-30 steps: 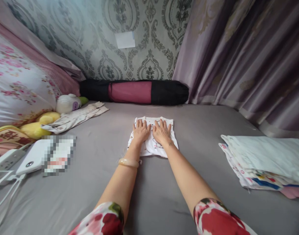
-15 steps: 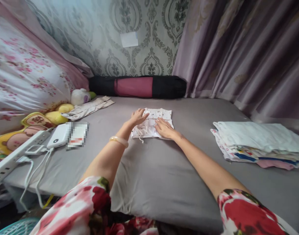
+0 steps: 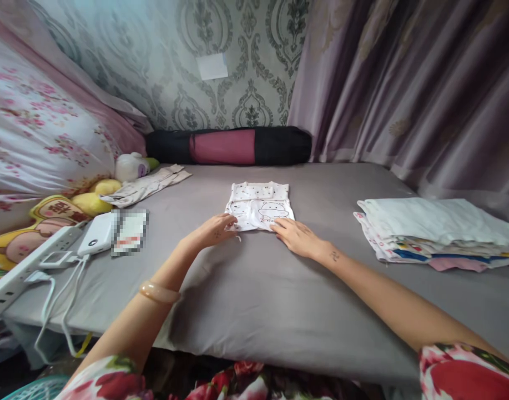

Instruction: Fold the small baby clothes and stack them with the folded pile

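Observation:
A small folded white garment (image 3: 259, 206) with a cartoon print lies flat on the grey bed sheet (image 3: 258, 289). My left hand (image 3: 215, 230) rests at the garment's near left corner, fingertips touching its edge. At the near right corner lies my right hand (image 3: 298, 237), fingers spread and tips on the cloth edge. Neither hand grips the garment. A pale bangle (image 3: 158, 291) sits on my left wrist.
A stack of folded clothes (image 3: 435, 230) lies at the right. A black and pink rolled bag (image 3: 229, 146) lies against the wall. To the left are a beige cloth (image 3: 148, 185), plush toys (image 3: 94, 200), a white power bank (image 3: 96, 236), a power strip (image 3: 25, 266) and floral bedding (image 3: 38, 133).
Both hands slid back from the top of the garment to its near edge, uncovering the cartoon print. The camera pulled back and lower.

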`<state>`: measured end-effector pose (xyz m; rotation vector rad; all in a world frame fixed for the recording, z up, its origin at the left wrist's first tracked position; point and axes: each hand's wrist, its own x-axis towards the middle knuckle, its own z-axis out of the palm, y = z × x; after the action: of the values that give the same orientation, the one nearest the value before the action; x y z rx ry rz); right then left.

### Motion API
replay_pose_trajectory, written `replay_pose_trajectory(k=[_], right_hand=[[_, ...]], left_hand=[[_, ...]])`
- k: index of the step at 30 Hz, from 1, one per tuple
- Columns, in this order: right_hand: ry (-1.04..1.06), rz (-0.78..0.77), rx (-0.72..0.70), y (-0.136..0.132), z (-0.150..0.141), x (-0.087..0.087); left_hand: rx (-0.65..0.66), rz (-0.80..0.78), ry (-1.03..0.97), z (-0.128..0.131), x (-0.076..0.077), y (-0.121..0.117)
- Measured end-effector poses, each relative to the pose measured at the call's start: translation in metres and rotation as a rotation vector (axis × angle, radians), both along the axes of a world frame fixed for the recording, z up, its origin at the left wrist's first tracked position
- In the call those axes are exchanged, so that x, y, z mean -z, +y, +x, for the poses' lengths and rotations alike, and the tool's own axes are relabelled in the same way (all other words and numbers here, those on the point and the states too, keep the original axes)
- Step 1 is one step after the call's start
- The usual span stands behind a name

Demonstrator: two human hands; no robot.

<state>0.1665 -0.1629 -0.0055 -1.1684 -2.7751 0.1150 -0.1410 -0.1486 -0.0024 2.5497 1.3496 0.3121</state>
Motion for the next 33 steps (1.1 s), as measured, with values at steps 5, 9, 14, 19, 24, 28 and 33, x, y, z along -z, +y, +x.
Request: replay_pose_trajectory(k=[5, 9, 14, 19, 24, 28, 33], right_hand=[[-0.024, 0.004, -0.017, 0.001, 0.012, -0.003], [-0.029, 0.009, -0.038, 0.004, 0.012, -0.003], [-0.081, 0.058, -0.027, 0.008, 0.005, -0.003], [-0.05, 0.081, 0.063, 0.017, -0.001, -0.002], [0.054, 0.155, 0.191, 0.019, -0.005, 0.005], [0.125, 0.166, 0.245, 0.016, 0.003, 0.014], [0.242, 0.093, 0.262, 0.03, 0.014, 0.018]], left_hand=[[0.146, -0.011, -0.044, -0.011, -0.004, -0.006], [0.187, 0.029, -0.002, -0.008, -0.004, -0.003], [0.126, 0.091, 0.083, 0.001, 0.0, 0.002], [0.003, 0.159, 0.152, 0.014, 0.005, 0.006], [-0.079, 0.257, 0.179, 0.018, 0.007, 0.008], [-0.05, 0.233, 0.135, -0.001, 0.008, 0.007], [-0.015, 0.148, -0.129, -0.019, 0.012, 0.016]])
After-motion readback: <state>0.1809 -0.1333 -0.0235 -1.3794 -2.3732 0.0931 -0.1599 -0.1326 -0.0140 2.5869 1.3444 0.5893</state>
